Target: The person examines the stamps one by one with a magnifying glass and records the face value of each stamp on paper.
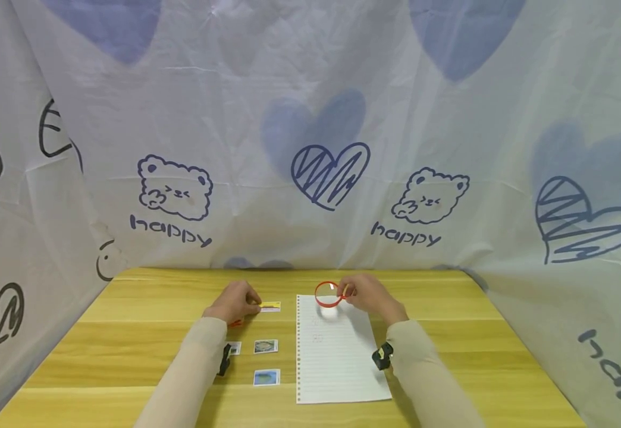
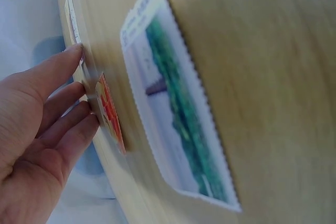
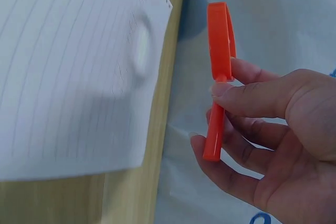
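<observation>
My right hand [image 1: 364, 292] pinches the handle of a red magnifying glass [image 3: 213, 124] between thumb and fingers. The lens is held above the far end of a lined sheet of paper [image 1: 342, 356], casting a bright spot ringed by shadow. At the far left, my left hand [image 1: 235, 300] rests its fingertips at the left edge of a yellow-topped stamp [image 1: 271, 305] lying on the table. Below that hand lie a red stamp [image 2: 110, 113] and a green landscape stamp [image 2: 176, 98], both partly covered by the left arm in the head view.
Two more stamps lie left of the paper: one with a greenish-brown picture [image 1: 265, 346] and a blue one [image 1: 266, 377]. Faint reddish marks [image 1: 317, 338] show on the sheet. The wooden table [image 1: 476, 356] ends at a printed cloth backdrop [image 1: 251, 196].
</observation>
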The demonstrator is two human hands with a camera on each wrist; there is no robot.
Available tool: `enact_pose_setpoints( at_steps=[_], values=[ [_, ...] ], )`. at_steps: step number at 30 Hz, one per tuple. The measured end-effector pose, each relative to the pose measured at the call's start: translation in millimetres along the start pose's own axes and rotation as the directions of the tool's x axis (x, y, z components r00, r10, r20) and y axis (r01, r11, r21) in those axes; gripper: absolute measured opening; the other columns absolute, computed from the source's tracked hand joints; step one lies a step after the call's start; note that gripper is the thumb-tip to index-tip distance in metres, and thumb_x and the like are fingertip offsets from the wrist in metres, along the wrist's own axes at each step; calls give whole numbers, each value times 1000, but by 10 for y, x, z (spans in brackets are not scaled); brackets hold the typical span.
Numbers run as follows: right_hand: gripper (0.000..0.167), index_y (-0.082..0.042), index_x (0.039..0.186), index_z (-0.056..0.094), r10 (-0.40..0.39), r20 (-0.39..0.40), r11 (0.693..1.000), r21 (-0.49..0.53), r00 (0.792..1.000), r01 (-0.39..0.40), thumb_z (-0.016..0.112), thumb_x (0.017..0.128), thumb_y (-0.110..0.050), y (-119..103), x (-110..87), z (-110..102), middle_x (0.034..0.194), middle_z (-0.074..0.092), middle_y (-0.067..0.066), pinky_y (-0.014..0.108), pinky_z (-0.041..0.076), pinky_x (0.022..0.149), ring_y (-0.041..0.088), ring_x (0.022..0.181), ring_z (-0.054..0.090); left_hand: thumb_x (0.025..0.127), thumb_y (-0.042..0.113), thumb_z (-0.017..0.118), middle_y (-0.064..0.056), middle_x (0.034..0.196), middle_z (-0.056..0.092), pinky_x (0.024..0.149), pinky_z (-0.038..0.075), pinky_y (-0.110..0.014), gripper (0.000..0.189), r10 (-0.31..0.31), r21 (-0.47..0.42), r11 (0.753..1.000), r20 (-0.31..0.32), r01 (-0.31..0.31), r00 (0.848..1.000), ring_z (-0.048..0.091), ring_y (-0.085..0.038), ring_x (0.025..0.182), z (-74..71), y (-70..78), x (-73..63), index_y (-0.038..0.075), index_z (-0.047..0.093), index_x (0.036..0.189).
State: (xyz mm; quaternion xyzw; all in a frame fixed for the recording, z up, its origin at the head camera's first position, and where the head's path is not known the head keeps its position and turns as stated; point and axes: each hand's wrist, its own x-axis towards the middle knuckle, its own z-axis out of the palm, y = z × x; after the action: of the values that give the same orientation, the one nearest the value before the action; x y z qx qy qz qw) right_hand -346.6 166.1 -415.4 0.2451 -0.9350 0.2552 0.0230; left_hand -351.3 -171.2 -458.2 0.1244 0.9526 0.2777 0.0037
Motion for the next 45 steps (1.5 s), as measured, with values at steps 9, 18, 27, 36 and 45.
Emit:
enact_pose_setpoints(
  at_steps=[9,18,27,36,45],
  values=[
    [24,-10,88,75,-90,-8,995,-42,996,90,70,81,13,-104,132,194,88,75,7,34,53,78,17,81,65,87,9,82,-10,106,79,92,59,-45,15,-23,-8,1000,5,23,1000,70,-21,95,-1,-9,23,6,82,102],
    [28,-11,89,76,-85,-2,996,-14,996,85,67,81,14,-261,202,340,90,76,7,37,53,79,23,86,68,86,7,82,-10,105,79,90,59,-45,14,-8,-13,1000,-7,8,1000,70,-21,94,15,-23,12,5,82,100],
    [27,-12,91,77,-92,-4,995,-26,996,92,70,83,12,-349,291,448,89,76,6,38,53,78,19,85,68,87,7,81,-11,105,79,89,59,-44,13,-7,-6,1000,-8,6,1000,71,-22,93,4,3,-13,5,82,100],
    [27,-11,93,77,-110,-2,993,-30,994,110,68,83,13,-429,354,523,89,77,6,36,53,76,20,85,69,87,8,82,-10,104,79,87,60,-43,13,-4,-10,1000,-5,4,1000,70,-20,91,-9,4,-11,5,82,99],
    [25,-12,93,77,-136,4,990,-39,991,136,70,83,11,-490,420,585,88,76,5,34,50,72,19,83,68,87,8,82,-11,105,79,91,59,-45,12,-9,-18,1000,-2,9,1000,71,-23,95,2,-15,9,5,82,99]
  ],
)
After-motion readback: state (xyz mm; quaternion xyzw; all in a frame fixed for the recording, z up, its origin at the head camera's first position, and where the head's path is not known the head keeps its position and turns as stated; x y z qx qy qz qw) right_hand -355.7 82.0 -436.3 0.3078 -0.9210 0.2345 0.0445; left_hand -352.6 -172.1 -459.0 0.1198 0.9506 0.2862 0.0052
